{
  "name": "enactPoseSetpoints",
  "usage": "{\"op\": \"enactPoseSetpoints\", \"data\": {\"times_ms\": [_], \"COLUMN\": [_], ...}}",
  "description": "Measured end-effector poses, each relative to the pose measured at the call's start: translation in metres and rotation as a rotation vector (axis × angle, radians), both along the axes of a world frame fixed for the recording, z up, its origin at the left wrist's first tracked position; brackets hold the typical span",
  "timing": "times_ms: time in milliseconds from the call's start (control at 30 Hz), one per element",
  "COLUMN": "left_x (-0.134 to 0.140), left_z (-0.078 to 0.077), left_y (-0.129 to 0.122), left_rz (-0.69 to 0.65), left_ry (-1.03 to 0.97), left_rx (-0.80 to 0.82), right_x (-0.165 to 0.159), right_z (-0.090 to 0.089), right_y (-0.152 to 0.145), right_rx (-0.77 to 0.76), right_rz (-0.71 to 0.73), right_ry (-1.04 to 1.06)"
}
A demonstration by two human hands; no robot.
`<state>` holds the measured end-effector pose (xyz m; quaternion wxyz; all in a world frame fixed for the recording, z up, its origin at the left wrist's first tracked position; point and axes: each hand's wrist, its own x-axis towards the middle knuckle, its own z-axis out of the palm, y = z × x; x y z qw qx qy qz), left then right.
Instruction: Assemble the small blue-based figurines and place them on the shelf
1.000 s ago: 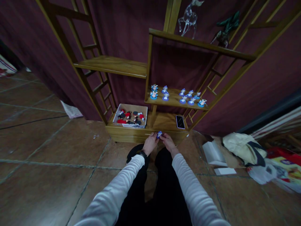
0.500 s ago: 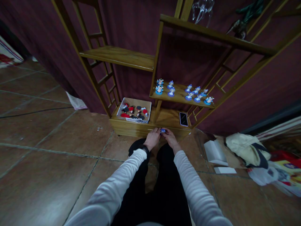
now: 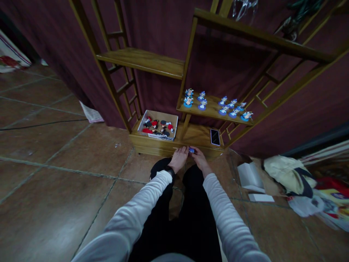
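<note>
Between my two hands is a small blue and white figurine (image 3: 191, 150), partly hidden by the fingers. My left hand (image 3: 180, 158), with a dark band at its wrist, is closed on its left side. My right hand (image 3: 199, 159) grips it from the right. Both hands are in front of the cabinet's low base, above my knees. Several similar blue and white figurines (image 3: 202, 105) stand on the shelf (image 3: 211, 110) beyond. An open cardboard box (image 3: 159, 137) on the cabinet base holds several red and black figurines (image 3: 154, 124).
A phone (image 3: 215, 137) lies on the base at the right. The wooden cabinet (image 3: 141, 62) rises ahead, with a clear glass-like ornament (image 3: 244, 9) up top. White boxes (image 3: 249, 177), a pale bag (image 3: 286, 173) and plastic bags (image 3: 305, 205) lie on the tiled floor at right.
The view has shifted slightly, so the cabinet appears a little further right. Both hands still hold the small figurine, with only a slight shift of the fingers.
</note>
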<state>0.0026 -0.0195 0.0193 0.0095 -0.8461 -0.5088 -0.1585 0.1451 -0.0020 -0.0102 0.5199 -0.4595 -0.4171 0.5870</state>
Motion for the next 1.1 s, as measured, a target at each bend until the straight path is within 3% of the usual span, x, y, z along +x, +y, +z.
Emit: {"op": "enactPoseSetpoints", "data": {"times_ms": [367, 667, 900, 1100], "left_x": [0.0, -0.002, -0.008, -0.008], "left_z": [0.002, 0.007, -0.003, -0.012], "left_y": [0.0, -0.002, 0.018, 0.033], "left_rz": [-0.015, -0.005, 0.039, -0.039], "left_ry": [0.007, -0.115, -0.545, -1.123], "left_rx": [-0.028, -0.112, -0.322, -0.623], "right_x": [0.0, -0.003, -0.007, -0.011], "right_z": [-0.004, 0.007, 0.009, 0.01], "right_y": [0.002, -0.004, -0.002, 0.003], "right_rx": [-0.001, 0.017, 0.045, 0.047], "right_rz": [-0.013, -0.019, 0.017, -0.02], "right_ry": [-0.021, -0.065, -0.026, -0.042]}}
